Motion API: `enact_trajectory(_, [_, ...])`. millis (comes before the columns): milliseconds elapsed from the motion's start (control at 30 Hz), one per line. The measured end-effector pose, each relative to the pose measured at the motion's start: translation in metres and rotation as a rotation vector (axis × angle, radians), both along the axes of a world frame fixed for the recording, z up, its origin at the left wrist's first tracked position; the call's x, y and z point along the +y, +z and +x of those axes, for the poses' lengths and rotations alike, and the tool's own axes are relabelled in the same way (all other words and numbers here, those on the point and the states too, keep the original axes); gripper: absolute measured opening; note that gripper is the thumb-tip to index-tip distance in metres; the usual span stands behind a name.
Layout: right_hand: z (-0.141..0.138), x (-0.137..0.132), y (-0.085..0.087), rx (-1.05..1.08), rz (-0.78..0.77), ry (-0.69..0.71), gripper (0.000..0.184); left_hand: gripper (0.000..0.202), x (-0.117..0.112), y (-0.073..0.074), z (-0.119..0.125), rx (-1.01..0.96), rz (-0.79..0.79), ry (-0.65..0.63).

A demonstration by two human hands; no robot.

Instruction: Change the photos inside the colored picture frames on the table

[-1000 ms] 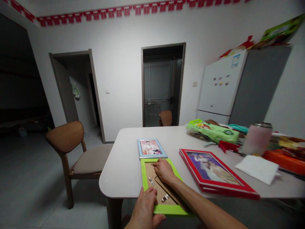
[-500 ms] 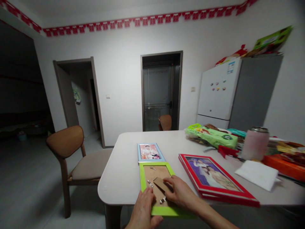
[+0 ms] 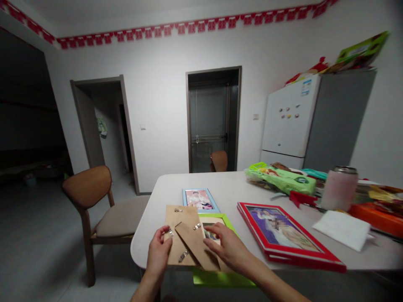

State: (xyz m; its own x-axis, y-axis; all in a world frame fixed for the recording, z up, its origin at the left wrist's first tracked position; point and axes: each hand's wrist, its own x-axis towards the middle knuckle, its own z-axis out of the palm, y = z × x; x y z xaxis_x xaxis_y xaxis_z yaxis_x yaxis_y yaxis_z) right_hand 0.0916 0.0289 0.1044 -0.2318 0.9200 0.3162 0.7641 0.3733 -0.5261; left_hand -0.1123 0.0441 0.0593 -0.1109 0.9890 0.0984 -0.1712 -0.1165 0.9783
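Note:
My left hand (image 3: 158, 251) grips the left edge of a brown backing board (image 3: 184, 220), fingers and thumb closed on it. The board has metal clips and a hinged stand flap (image 3: 197, 247). It is lifted off and overlaps the left part of a lime-green picture frame (image 3: 225, 280). Over the frame's opening, my right hand (image 3: 228, 245) has its thumb and fingers apart, close to the board's right edge. A pale sheet with a dark picture (image 3: 209, 228) shows in the frame, partly covered by the board and fingers.
Behind lies a light-blue framed photo (image 3: 200, 200). To the right are stacked red picture frames (image 3: 285, 233), a white tissue (image 3: 343, 230), a pink bottle (image 3: 340, 188) and a green package (image 3: 283, 180). A wooden chair (image 3: 88, 188) stands left of the white table (image 3: 151, 218).
The backing board has come out of the green frame and moved left in my left hand. My right hand has let go of the stand flap, and the frame's inside now shows.

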Motion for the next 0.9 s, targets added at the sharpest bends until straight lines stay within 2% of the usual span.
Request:
enact_trajectory(167, [0.046, 0.021, -0.036, -0.202, -0.037, -0.27, 0.04, 0.028, 0.004, -0.011, -0.037, 0.175, -0.086, 0.061])
enact_trajectory(267, [0.061, 0.027, -0.051, -0.269, -0.098, -0.35, 0.044, 0.027, 0.009, -0.019, -0.047, 0.279, -0.1, 0.061])
enact_trajectory(400, [0.064, 0.034, -0.059, -0.231, -0.112, -0.365, 0.046, 0.032, 0.012, -0.024, -0.057, 0.421, -0.058, 0.136])
enact_trajectory(500, [0.064, 0.036, -0.055, -0.079, -0.143, -0.396, 0.049, 0.038, 0.008, -0.021, -0.056, 0.548, -0.016, 0.215])
enact_trajectory(600, [0.061, 0.03, -0.044, 0.289, -0.319, -0.337, 0.056, 0.04, -0.004, -0.014, -0.035, 0.727, 0.111, 0.247])
enact_trajectory(667, [0.057, 0.023, -0.034, 0.529, -0.445, -0.254, 0.06, 0.042, -0.015, -0.007, -0.007, 0.793, 0.213, 0.179])
enact_trajectory(700, [0.054, 0.019, -0.028, 0.613, -0.474, -0.218, 0.062, 0.043, -0.021, -0.004, 0.009, 0.798, 0.255, 0.105])
enact_trajectory(800, [0.044, 0.009, -0.012, 0.771, -0.448, -0.144, 0.069, 0.051, -0.038, 0.01, 0.059, 0.839, 0.378, -0.142])
enact_trajectory(900, [0.037, 0.004, -0.001, 0.917, -0.421, -0.094, 0.075, 0.053, -0.046, 0.025, 0.094, 0.878, 0.513, -0.215])
